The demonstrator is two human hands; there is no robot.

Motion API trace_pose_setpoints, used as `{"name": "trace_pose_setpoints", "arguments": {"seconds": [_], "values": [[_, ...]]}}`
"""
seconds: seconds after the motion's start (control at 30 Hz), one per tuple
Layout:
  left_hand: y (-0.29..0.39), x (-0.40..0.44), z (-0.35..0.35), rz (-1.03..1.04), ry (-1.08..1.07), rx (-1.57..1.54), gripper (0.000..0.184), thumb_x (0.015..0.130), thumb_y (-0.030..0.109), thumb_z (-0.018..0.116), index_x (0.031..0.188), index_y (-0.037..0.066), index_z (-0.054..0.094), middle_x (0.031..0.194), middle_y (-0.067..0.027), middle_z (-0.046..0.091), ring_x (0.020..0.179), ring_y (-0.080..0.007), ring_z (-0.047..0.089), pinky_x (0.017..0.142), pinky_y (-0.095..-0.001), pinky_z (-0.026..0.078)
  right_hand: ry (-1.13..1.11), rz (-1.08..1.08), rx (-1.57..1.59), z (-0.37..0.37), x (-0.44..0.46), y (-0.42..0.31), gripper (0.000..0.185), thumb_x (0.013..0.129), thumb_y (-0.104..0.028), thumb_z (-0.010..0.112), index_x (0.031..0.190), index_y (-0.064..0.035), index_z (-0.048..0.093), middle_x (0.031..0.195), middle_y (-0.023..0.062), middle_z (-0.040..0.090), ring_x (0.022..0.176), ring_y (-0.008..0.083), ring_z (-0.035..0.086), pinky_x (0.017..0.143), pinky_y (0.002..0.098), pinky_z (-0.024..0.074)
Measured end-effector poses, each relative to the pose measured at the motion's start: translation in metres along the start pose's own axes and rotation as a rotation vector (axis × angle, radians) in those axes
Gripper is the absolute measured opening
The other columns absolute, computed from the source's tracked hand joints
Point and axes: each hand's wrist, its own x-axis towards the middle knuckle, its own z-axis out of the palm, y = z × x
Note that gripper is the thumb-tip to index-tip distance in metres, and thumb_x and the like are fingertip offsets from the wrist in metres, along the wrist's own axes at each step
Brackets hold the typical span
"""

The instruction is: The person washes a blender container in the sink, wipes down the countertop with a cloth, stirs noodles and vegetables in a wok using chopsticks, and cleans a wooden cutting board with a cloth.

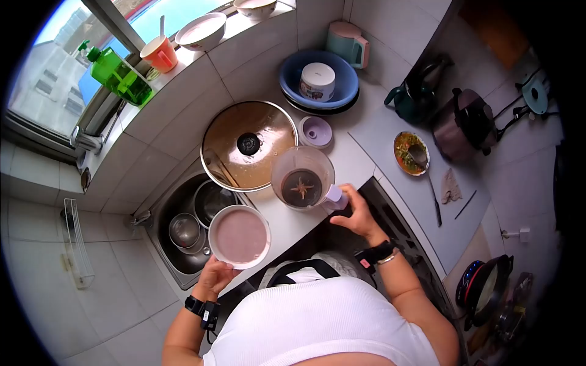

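1. Head view: the white bowl (267, 251), filled with pinkish liquid, is located left of the blender jug (303, 160) and nearer to you. Your left hand (217, 276) holds the bowl at its near edge; the fingers beneath are partly hidden.
2. Your right hand (359, 218) is positioned at the jug's handle (335, 196), thumb and fingers spread apart. You cannot tell from this view whether it touches the handle.
3. Note that the jug stands upright on the counter (287, 230), with its blade (301, 188) visible at the bottom.
4. Beyond the jug, just to its left, locate the glass lid (268, 163) with a black knob.
5. Directly beyond the jug, locate the lilac round part (317, 132), then the blue basin (290, 78) containing a white container (317, 82).
6. Well left of the jug, the sink (174, 259) contains metal bowls (184, 230).
7. Well right of the jug, the plate (397, 150) bears food and a spoon (434, 198).
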Motion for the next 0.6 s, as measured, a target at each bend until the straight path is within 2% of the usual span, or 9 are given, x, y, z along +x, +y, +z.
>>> {"name": "trace_pose_setpoints", "arguments": {"seconds": [0.03, 0.1, 0.2, 0.23, 0.43, 0.47, 0.6], "values": [[-0.002, -0.001, 0.002, -0.022, -0.005, 0.014, 0.067, 0.062, -0.006, 0.054, 0.125, 0.007, 0.037, 0.121, -0.0120, 0.046, 0.111, -0.0282, 0.048, 0.094, -0.0449, 0.040, 0.145, 0.033, 0.041, -0.003, -0.008, -0.001, 0.054, 0.071, -0.026, 0.072, 0.114, -0.0081, 0.044, 0.118, 0.0064, 0.046, 0.113, 0.0207, 0.044, 0.094, 0.0409, 0.0331], [-0.019, 0.000, -0.007, -0.086, -0.005, -0.009, 0.066, 0.062, -0.007, 0.054, 0.124, 0.006, 0.038, 0.120, -0.0116, 0.047, 0.110, -0.0274, 0.049, 0.093, -0.0437, 0.040, 0.342, 0.153, 0.123, -0.012, -0.042, 0.020, 0.046, 0.073, -0.015, 0.068, 0.112, -0.0051, 0.045, 0.115, 0.0058, 0.047, 0.108, 0.0199, 0.048, 0.091, 0.0357, 0.0379], [-0.020, 0.008, -0.003, -0.175, -0.026, 0.035, 0.062, 0.063, -0.010, 0.050, 0.122, 0.006, 0.038, 0.113, -0.0124, 0.050, 0.100, -0.0244, 0.055, 0.086, -0.0413, 0.047, 0.353, 0.244, 0.253, -0.011, -0.072, 0.042, 0.032, 0.077, -0.001, 0.059, 0.107, -0.0031, 0.048, 0.112, 0.0065, 0.049, 0.099, 0.0147, 0.053, 0.082, 0.0261, 0.0450], [-0.025, 0.011, 0.001, -0.185, -0.024, 0.034, 0.062, 0.063, -0.010, 0.050, 0.122, 0.006, 0.038, 0.113, -0.0124, 0.050, 0.100, -0.0244, 0.055, 0.086, -0.0413, 0.047, 0.356, 0.253, 0.252, -0.014, -0.082, 0.049, 0.032, 0.077, -0.001, 0.059, 0.107, -0.0031, 0.048, 0.112, 0.0065, 0.049, 0.099, 0.0147, 0.053, 0.082, 0.0261, 0.0450], [-0.083, 0.049, 0.025, -0.358, -0.132, 0.023, 0.057, 0.066, -0.010, 0.050, 0.120, 0.004, 0.042, 0.117, -0.0136, 0.050, 0.105, -0.0280, 0.052, 0.089, -0.0429, 0.044, 0.152, 0.503, 0.249, -0.049, -0.123, 0.077, 0.020, 0.075, -0.004, 0.063, 0.093, -0.0022, 0.054, 0.088, 0.0017, 0.056, 0.082, 0.0097, 0.057, 0.070, 0.0228, 0.0466], [-0.093, 0.057, 0.034, -0.363, -0.142, 0.028, 0.057, 0.066, -0.010, 0.050, 0.120, 0.004, 0.042, 0.117, -0.0136, 0.050, 0.105, -0.0280, 0.052, 0.089, -0.0429, 0.044, 0.089, 0.508, 0.207, -0.059, -0.129, 0.083, 0.020, 0.075, -0.005, 0.064, 0.093, -0.0026, 0.054, 0.086, 0.0016, 0.056, 0.079, 0.0092, 0.057, 0.068, 0.0223, 0.0464], [-0.138, 0.087, 0.090, -0.376, -0.193, -0.015, 0.058, 0.066, -0.011, 0.049, 0.121, 0.004, 0.042, 0.118, -0.0137, 0.049, 0.107, -0.0296, 0.051, 0.090, -0.0438, 0.044, -0.014, 0.514, 0.192, -0.112, -0.158, 0.098, 0.019, 0.077, -0.007, 0.064, 0.093, -0.0022, 0.054, 0.088, 0.0029, 0.057, 0.081, 0.0108, 0.057, 0.072, 0.0248, 0.0470]]}}
